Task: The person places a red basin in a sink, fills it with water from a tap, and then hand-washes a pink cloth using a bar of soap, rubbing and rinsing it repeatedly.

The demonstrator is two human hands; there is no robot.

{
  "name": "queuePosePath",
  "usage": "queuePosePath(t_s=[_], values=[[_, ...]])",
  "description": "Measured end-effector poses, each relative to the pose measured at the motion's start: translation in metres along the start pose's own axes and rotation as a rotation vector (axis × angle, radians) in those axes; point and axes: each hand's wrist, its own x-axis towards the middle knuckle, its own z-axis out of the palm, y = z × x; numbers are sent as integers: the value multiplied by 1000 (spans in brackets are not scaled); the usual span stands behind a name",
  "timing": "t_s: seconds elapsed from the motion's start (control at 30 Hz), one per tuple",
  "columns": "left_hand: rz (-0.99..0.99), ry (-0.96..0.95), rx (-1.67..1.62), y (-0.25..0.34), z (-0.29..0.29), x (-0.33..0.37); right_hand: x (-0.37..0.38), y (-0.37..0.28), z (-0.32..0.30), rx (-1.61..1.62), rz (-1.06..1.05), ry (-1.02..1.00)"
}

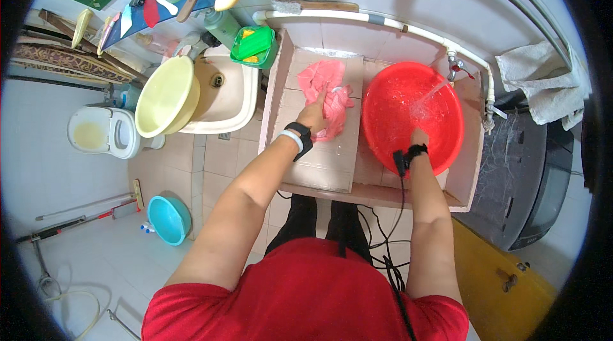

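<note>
A crumpled pink cloth lies on the tiled slab on the left side of the wash trough. My left hand grips its near part, one finger stretched along the fabric and the others partly hidden. To the right, a red basin stands in the trough under a tap. Water streams from that tap into the basin and splashes. My right hand reaches over the basin's near side; its fingers are foreshortened and too indistinct to read.
A white sink at the left carries a tilted pale yellow basin and a green box. A turquoise basin stands on the floor. Black cables hang from my right wrist and lie near my legs. A grey towel hangs at right.
</note>
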Motion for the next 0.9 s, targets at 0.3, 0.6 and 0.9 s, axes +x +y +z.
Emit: queuePosePath(t_s=[0.3,0.6,0.9], values=[[27,153,474,-4,6,37,-72,-124,-105,2147,57,-1057],[314,612,41,48,-86,37,-3,12,-7,764,309,93],[-76,527,-95,48,-54,38,-57,-93,-89,2260,-173,-1091]])
